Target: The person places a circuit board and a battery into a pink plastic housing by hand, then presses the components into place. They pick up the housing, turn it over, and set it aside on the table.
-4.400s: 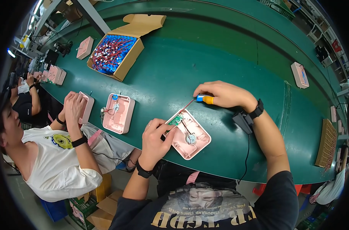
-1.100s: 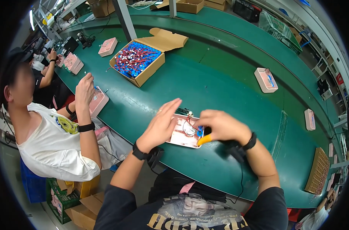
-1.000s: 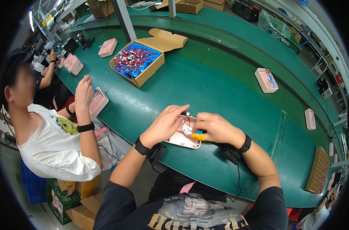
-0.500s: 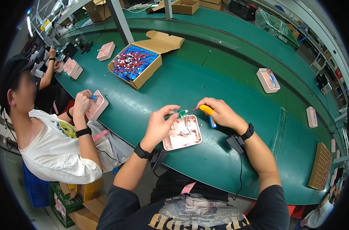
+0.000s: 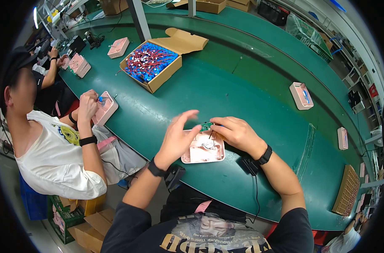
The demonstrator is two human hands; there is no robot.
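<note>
A small green circuit board (image 5: 206,126) is held over the far edge of an open pale pink plastic housing (image 5: 192,155) on the bench in front of me. My right hand (image 5: 241,135) pinches the board's right end with its fingertips; a bit of blue shows beside them. Slightly blurred, my left hand (image 5: 177,139) has its fingers stretched apart, its thumb tip at the board's left end. Dark wires run from the board down to a round silvery part (image 5: 208,144) inside the housing. What lies beneath my right fingers is hidden.
A cardboard box (image 5: 164,76) of blue battery packs with red wires stands ahead left. At my left, a co-worker's hand (image 5: 88,105) works in another pink housing (image 5: 109,110). More housings (image 5: 302,96) lie right. A brown gridded tray (image 5: 347,189) sits far right.
My right hand has moved left to the board, and the blue battery and yellow piece at its fingers have largely gone from sight. My left fingers have spread and lifted. The view has shifted slightly.
</note>
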